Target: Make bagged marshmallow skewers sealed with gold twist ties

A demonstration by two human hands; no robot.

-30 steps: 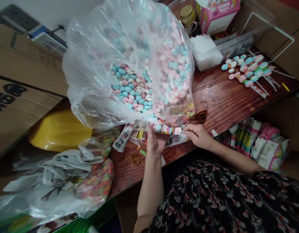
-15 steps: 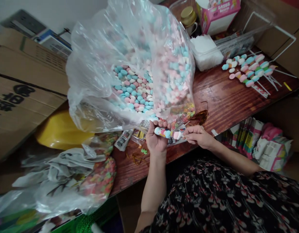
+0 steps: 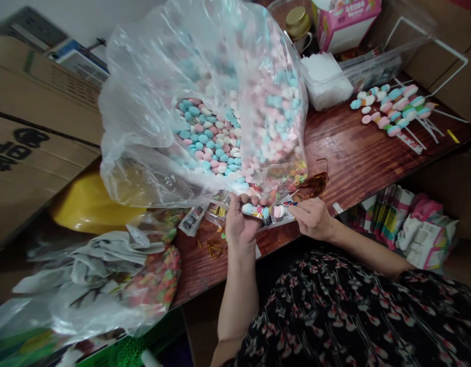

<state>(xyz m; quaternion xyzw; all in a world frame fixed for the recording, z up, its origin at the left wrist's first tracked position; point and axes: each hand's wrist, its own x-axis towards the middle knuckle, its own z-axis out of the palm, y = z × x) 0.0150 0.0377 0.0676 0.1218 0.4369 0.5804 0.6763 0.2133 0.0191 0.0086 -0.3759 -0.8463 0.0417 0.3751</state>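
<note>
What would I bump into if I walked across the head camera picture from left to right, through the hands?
Box → yellow thing → left hand → candy stick → right hand → candy stick pile.

A small, crowded workroom for sweets, perhaps in a home or behind a shop; which one is unclear. A dark red wooden desk point(image 3: 335, 153) carries a huge clear bag point(image 3: 139, 102) of pink, blue and white sweets point(image 3: 212, 145), skewered sweets point(image 3: 401, 109) in a pile, and a plastic tub point(image 3: 396, 62); a cardboard box point(image 3: 48, 107) stands left, packets point(image 3: 390, 216) lower right
</note>
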